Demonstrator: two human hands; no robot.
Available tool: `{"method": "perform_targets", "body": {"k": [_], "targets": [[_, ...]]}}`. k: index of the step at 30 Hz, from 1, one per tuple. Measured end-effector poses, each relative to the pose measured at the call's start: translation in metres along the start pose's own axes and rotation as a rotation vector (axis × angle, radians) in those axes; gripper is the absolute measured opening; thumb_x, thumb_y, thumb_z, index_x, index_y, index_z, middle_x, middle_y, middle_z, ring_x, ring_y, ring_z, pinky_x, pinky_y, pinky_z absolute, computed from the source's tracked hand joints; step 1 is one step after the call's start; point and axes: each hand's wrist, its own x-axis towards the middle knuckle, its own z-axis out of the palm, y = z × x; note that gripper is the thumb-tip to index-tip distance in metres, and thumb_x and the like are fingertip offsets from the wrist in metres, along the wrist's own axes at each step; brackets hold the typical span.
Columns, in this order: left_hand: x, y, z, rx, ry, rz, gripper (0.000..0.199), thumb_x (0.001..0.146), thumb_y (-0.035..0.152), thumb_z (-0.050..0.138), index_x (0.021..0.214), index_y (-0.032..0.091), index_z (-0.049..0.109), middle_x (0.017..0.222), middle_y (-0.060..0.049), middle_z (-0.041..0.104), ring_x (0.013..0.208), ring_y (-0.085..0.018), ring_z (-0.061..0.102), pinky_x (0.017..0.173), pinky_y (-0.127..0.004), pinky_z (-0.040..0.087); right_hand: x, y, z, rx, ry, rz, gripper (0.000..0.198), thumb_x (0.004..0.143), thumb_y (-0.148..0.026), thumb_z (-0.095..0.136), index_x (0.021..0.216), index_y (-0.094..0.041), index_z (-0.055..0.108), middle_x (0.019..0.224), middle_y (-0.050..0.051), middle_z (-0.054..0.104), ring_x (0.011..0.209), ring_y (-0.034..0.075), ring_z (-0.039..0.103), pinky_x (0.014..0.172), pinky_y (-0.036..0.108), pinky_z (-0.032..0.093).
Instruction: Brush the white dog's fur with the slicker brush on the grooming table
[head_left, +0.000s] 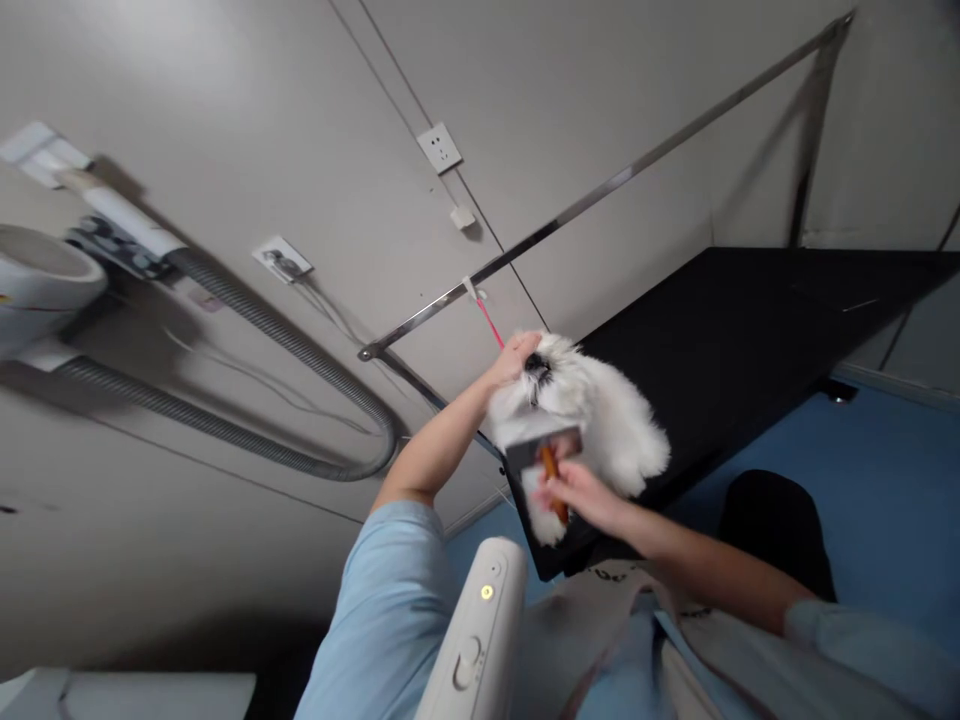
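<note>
A fluffy white dog (626, 425) is on the black grooming table, its dark nose and face near the rail. My left hand (516, 360) reaches up to the dog's head, its fingers closed on the fur beside the face. My right hand (574, 490) grips the orange-brown handle of a slicker brush (553, 475), blurred by motion. The brush's wide dark head lies against the fur below the dog's face; its bristles are hidden.
The black table (720, 340) extends to the right under a metal rail (600, 190), from which a pink strap (490, 322) runs to the dog. A grey hose (300, 350) hangs at the left. A white device (480, 630) with a lit button stands close in front.
</note>
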Motion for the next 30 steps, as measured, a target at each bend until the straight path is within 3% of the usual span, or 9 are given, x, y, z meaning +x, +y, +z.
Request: {"method": "perform_targets", "body": {"k": [3, 7, 9, 12, 16, 19, 22, 27, 30], "targets": [[0.007, 0.008, 0.006, 0.096, -0.144, 0.07, 0.053, 0.086, 0.065, 0.057, 0.067, 0.018, 0.042, 0.065, 0.002, 0.04, 0.064, -0.011, 0.038, 0.061, -0.025, 0.035, 0.007, -0.015, 0.0, 0.075, 0.09, -0.063, 0.04, 0.074, -0.047, 0.083, 0.087, -0.02, 0.056, 0.086, 0.006, 0.075, 0.074, 0.017, 0.071, 0.067, 0.029, 0.054], [0.01, 0.012, 0.018, 0.156, -0.27, 0.077, 0.061, 0.083, 0.076, 0.053, 0.065, 0.019, 0.042, 0.062, 0.002, 0.037, 0.06, -0.01, 0.035, 0.058, -0.026, 0.031, 0.0, -0.011, 0.001, 0.11, -0.079, 0.317, 0.041, 0.077, -0.05, 0.079, 0.082, -0.019, 0.054, 0.074, 0.004, 0.072, 0.056, 0.014, 0.064, 0.055, 0.026, 0.048], [0.01, 0.011, 0.022, 0.125, -0.287, 0.069, 0.063, 0.08, 0.08, 0.052, 0.066, 0.019, 0.043, 0.061, 0.003, 0.037, 0.059, -0.01, 0.034, 0.057, -0.026, 0.029, -0.004, -0.015, -0.001, 0.138, -0.086, 0.212, 0.041, 0.077, -0.048, 0.081, 0.088, -0.019, 0.055, 0.081, 0.006, 0.074, 0.062, 0.015, 0.068, 0.059, 0.027, 0.05], [0.011, 0.011, 0.025, 0.113, -0.273, 0.087, 0.064, 0.077, 0.08, 0.054, 0.065, 0.019, 0.041, 0.06, 0.004, 0.034, 0.058, -0.009, 0.03, 0.055, -0.025, 0.027, -0.007, -0.028, -0.003, 0.133, 0.091, -0.014, 0.037, 0.079, -0.041, 0.082, 0.089, -0.019, 0.054, 0.086, 0.005, 0.075, 0.072, 0.015, 0.071, 0.065, 0.025, 0.051], [0.01, 0.018, 0.025, 0.146, -0.239, 0.109, 0.063, 0.077, 0.079, 0.053, 0.062, 0.02, 0.038, 0.06, 0.004, 0.031, 0.059, -0.009, 0.03, 0.055, -0.025, 0.027, -0.013, -0.033, -0.004, 0.153, 0.073, 0.228, 0.038, 0.082, -0.048, 0.076, 0.089, -0.02, 0.052, 0.081, 0.005, 0.074, 0.062, 0.016, 0.069, 0.054, 0.024, 0.046], [0.008, 0.02, 0.028, 0.146, -0.267, 0.09, 0.062, 0.079, 0.079, 0.052, 0.066, 0.019, 0.041, 0.061, 0.003, 0.034, 0.058, -0.009, 0.031, 0.055, -0.025, 0.028, -0.014, -0.044, -0.005, 0.18, 0.006, 0.062, 0.04, 0.08, -0.048, 0.079, 0.095, -0.02, 0.055, 0.092, 0.008, 0.077, 0.073, 0.019, 0.073, 0.06, 0.027, 0.051], [0.007, 0.019, 0.033, 0.177, -0.288, 0.102, 0.06, 0.081, 0.075, 0.053, 0.065, 0.019, 0.039, 0.061, 0.004, 0.033, 0.057, -0.009, 0.03, 0.055, -0.025, 0.027, -0.015, -0.042, -0.001, 0.124, 0.123, -0.047, 0.033, 0.081, -0.041, 0.08, 0.09, -0.02, 0.055, 0.087, 0.006, 0.076, 0.072, 0.017, 0.072, 0.064, 0.027, 0.052], [0.007, 0.013, 0.03, 0.142, -0.273, 0.09, 0.058, 0.081, 0.073, 0.052, 0.064, 0.019, 0.039, 0.061, 0.003, 0.037, 0.058, -0.009, 0.036, 0.056, -0.024, 0.032, -0.034, -0.006, 0.006, 0.031, -0.114, 0.407, 0.03, 0.083, -0.043, 0.074, 0.077, -0.019, 0.056, 0.069, 0.003, 0.071, 0.055, 0.013, 0.064, 0.054, 0.024, 0.045], [0.003, 0.012, 0.029, 0.15, -0.292, 0.072, 0.057, 0.081, 0.073, 0.051, 0.064, 0.02, 0.039, 0.06, 0.004, 0.036, 0.056, -0.009, 0.034, 0.055, -0.024, 0.03, -0.031, -0.023, 0.003, 0.026, -0.075, 0.135, 0.04, 0.076, -0.05, 0.08, 0.084, -0.02, 0.055, 0.078, 0.004, 0.073, 0.064, 0.016, 0.069, 0.059, 0.026, 0.049]]}}
